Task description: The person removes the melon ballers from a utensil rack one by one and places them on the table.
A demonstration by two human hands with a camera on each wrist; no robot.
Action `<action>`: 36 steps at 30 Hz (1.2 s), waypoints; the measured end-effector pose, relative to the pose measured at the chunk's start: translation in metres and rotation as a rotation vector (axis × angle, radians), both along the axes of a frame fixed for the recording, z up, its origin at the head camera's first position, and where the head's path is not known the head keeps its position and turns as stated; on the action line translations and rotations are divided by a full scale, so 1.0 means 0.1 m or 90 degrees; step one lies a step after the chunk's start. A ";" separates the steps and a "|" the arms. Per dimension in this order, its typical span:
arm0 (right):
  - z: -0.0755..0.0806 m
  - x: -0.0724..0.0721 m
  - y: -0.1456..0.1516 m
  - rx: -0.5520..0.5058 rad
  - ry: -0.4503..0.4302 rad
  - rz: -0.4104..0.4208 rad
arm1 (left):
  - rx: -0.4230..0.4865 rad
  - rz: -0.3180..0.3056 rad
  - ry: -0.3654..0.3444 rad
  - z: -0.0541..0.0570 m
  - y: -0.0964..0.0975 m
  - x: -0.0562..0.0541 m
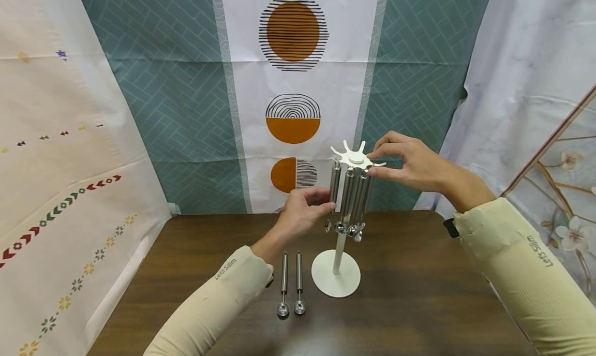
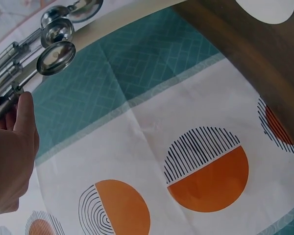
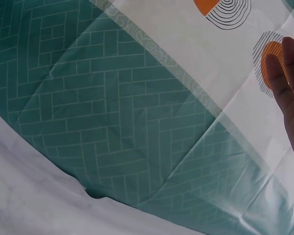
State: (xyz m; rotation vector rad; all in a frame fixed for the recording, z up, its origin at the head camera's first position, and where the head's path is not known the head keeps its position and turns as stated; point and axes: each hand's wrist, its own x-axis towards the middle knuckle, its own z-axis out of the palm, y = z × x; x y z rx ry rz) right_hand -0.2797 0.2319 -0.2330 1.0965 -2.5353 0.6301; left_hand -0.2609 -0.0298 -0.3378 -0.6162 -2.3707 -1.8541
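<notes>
Tabletop [image 1: 209, 273] bears two spoons [image 1: 299, 276], one stand [image 1: 349, 286].

We pinch one shiny metal spoon [image 1: 334, 179] by its handle in our left grip [image 1: 301, 208]; it hangs bowl down. Matching hanging spoons [image 1: 347, 193] cluster just right of that grip, below the spoked top of the white stand [image 1: 325, 278]. The stand is upright, its top between finger and thumb of our right grip [image 1: 414, 162], its round base below both grips. Two loose spoons [image 1: 299, 273] lie side by side below the left grip, bowls towards us.
</notes>
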 end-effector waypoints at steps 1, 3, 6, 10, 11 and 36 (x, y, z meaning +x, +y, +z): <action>0.00 0.00 0.00 0.000 0.003 0.004 | 0.001 0.000 0.001 0.00 -0.01 0.00; 0.00 0.00 0.02 0.003 0.007 0.013 | 0.001 0.004 -0.002 0.02 -0.03 0.02; 0.00 0.01 0.03 0.002 0.009 0.030 | -0.005 0.015 -0.004 0.04 -0.06 0.03; -0.01 0.01 0.01 -0.005 0.005 0.038 | -0.016 0.031 0.001 0.05 -0.12 0.06; -0.01 0.01 0.00 -0.006 0.004 0.037 | -0.018 0.034 0.001 0.06 -0.13 0.06; -0.02 0.02 -0.04 -0.003 -0.047 0.022 | -0.030 0.036 0.012 -0.19 -0.38 0.14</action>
